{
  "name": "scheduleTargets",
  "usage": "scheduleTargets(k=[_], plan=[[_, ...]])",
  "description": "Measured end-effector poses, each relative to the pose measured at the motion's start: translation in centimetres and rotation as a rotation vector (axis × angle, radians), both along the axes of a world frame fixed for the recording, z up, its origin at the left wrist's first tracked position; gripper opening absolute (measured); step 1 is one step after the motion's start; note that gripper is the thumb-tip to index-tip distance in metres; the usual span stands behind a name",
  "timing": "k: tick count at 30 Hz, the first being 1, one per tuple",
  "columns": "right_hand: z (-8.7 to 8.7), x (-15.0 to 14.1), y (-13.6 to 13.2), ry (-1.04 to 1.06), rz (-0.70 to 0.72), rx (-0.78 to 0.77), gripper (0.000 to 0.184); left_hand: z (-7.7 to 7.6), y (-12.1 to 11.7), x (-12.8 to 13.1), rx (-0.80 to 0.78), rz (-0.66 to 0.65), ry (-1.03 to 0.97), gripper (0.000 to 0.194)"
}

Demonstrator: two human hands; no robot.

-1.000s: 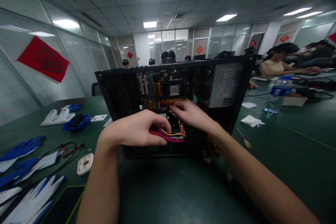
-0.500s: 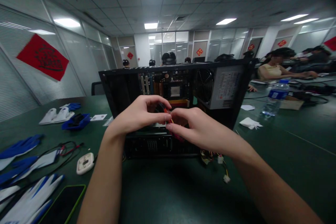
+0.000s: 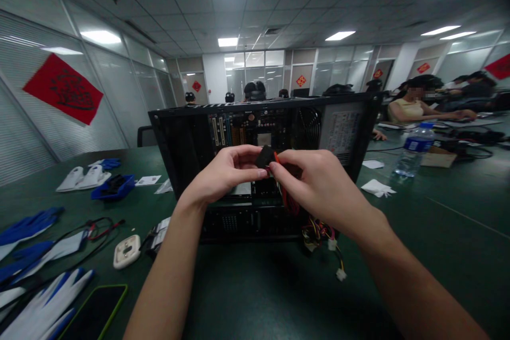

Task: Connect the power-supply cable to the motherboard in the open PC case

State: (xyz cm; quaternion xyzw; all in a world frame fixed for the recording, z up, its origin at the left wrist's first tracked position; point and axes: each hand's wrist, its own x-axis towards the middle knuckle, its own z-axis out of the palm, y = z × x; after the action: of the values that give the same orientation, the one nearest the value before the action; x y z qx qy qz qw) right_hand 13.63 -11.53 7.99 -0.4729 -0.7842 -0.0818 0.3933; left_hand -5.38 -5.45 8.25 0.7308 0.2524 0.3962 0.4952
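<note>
Both hands meet in front of an open black computer case [image 3: 233, 223]. A small black cable connector [image 3: 264, 156] is pinched between the thumb and fingers of my left hand [image 3: 229, 172]. My right hand [image 3: 313, 175] is closed on the connector's red and orange wires [image 3: 290, 199], which hang below it. Behind the hands, the motherboard [image 3: 274, 122] shows inside the case, with a silver power supply [image 3: 340, 127] at its upper right. More cables with white plugs [image 3: 332, 244] spill from the case's lower right onto the table.
On the left lie white-and-blue gloves [image 3: 51, 303], a phone [image 3: 95, 311], a white square object [image 3: 127, 251] and a blue tray [image 3: 113, 187]. A water bottle [image 3: 414, 151] and crumpled tissue [image 3: 377, 187] stand to the right. Beyond them sits another person [image 3: 418, 106].
My hands have tilted and drawn slightly apart, so the black connector now shows clearly between them. My right hand has shifted a little right and up. The view has moved slightly.
</note>
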Motion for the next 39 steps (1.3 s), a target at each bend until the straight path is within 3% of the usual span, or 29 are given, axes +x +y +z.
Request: scheduleTargets(k=[7, 19, 32, 39], plan=[[0.4, 0.8, 0.5, 0.26, 0.115, -0.005, 0.026, -0.2, 0.1, 0.8, 0.011, 0.094, -0.042, 0.033], [0.6, 1.9, 1.1, 0.418, 0.169, -0.046, 0.03, -0.5, 0.2, 1.5, 0.01, 0.092, -0.219, 0.031], [0.3, 2.0, 2.9, 0.615, 0.367, -0.282, 0.037, -0.1, -0.4, 2.3, -0.073, 0.178, -0.354, 0.045], [-0.3, 2.7, 4.4, 0.731, 0.572, -0.549, 0.04, -0.7, -0.3, 3.1, 0.005, 0.173, -0.345, 0.041]])
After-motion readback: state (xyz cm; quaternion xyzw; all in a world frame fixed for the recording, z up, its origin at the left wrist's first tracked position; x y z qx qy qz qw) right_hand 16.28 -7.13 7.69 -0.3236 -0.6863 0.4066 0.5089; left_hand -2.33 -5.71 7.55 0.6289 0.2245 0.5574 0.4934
